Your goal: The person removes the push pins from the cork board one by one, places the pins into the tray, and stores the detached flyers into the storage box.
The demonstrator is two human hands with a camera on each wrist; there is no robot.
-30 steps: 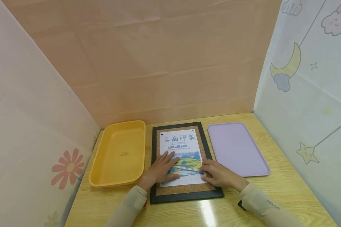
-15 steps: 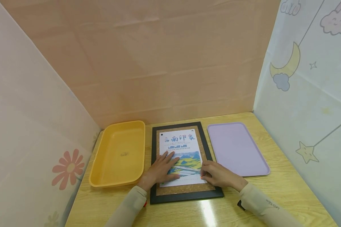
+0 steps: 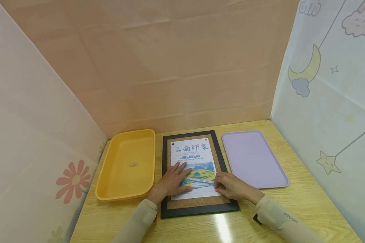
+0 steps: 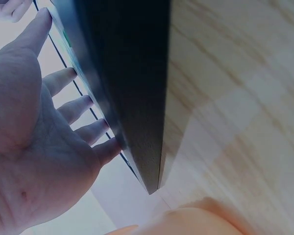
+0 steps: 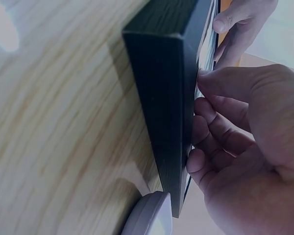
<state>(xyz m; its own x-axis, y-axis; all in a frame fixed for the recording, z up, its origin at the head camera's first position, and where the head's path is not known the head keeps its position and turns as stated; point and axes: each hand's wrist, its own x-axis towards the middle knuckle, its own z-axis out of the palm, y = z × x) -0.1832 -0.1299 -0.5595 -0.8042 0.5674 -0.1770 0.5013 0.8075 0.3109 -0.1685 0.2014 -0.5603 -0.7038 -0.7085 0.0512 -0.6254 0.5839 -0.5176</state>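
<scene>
A white printed poster (image 3: 193,149) with blue lettering and a landscape picture lies on a black-framed corkboard (image 3: 197,201). My left hand (image 3: 172,180) rests on the poster's lower left with fingers spread; the left wrist view shows its fingers straight over the frame. At the lower right corner, my right hand (image 3: 233,186) has its thumb at a small orange thumbtack (image 3: 215,190), mostly hidden. Its other fingers are curled, and in the right wrist view the thumb (image 5: 225,82) points down onto the board. A black tack (image 3: 173,144) sits in the top left corner, another tack (image 3: 205,140) in the top right.
A deep yellow tray (image 3: 126,162) stands left of the board, near the left forearm. To the right, a shallow lilac tray (image 3: 255,158) lies close beside the frame. Fabric walls (image 3: 170,67) enclose the wooden table (image 3: 197,231) at the back and sides.
The right hand's fingers have drawn in a little at the poster's lower right corner, with the thumb staying at the orange tack. The left hand has not moved.
</scene>
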